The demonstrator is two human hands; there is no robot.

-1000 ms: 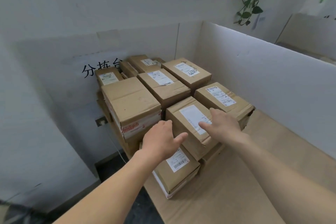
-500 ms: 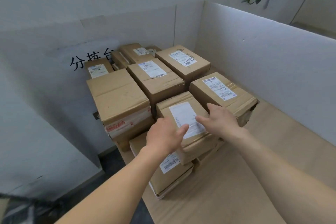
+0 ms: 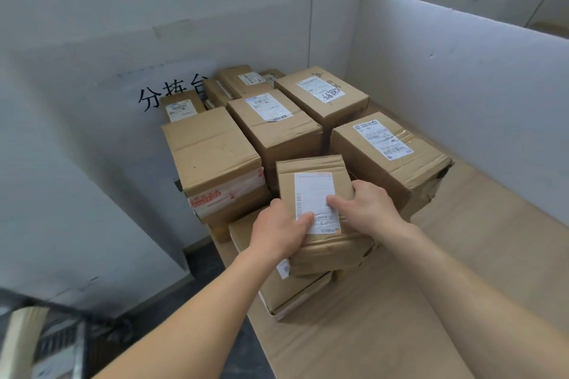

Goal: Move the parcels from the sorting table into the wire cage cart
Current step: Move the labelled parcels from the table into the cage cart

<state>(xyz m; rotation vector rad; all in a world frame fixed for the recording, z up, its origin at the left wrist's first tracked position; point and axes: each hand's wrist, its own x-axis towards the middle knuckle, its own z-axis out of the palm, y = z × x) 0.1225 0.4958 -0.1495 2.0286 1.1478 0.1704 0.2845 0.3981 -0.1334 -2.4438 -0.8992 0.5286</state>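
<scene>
My left hand (image 3: 278,234) and right hand (image 3: 369,212) both grip one small parcel (image 3: 308,166) at frame centre, atop another. Many boxes (image 3: 212,144) crowd the table (image 3: 400,301). The cart (image 3: 61,341), lower left, is blurred, so I judge nearly everything is left to move.

Two bare hands, left hand (image 3: 281,232) and right hand (image 3: 366,209), uncovered down to the fingertips. Bare forearms as well, left forearm (image 3: 197,317) and right forearm (image 3: 462,295), unclothed along the whole visible length, wrist to the view's lower edge. Smooth wrists, faint creases over the knuckles; wide-angle stretch broadening both arms toward the bottom corners.
</scene>
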